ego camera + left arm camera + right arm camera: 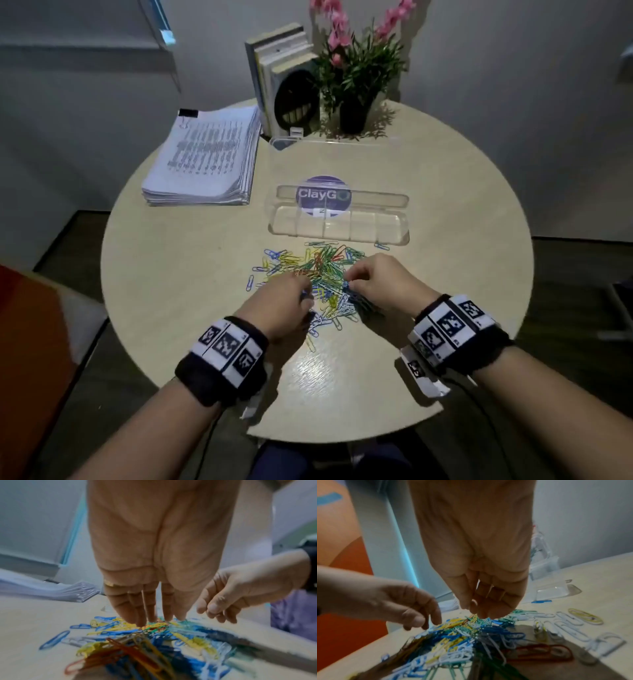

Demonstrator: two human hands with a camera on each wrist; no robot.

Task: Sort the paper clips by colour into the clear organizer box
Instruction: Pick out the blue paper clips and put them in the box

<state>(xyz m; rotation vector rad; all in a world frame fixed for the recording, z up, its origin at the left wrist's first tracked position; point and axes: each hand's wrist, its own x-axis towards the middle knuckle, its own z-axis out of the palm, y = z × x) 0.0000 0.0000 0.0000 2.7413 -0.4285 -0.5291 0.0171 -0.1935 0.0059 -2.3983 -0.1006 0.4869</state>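
Both hands working mixed paper clip pile (315,277) at bench (171,260) centre. Left hand (284,301) fingers reaching straight down, touching clips. Right hand (376,277) fingers curling, grip unclear. Organizer box (339,224) lying open at 12 o'clock, compartments looking empty; sorting barely starting.

Dim room, round table (164,260), grey walls.
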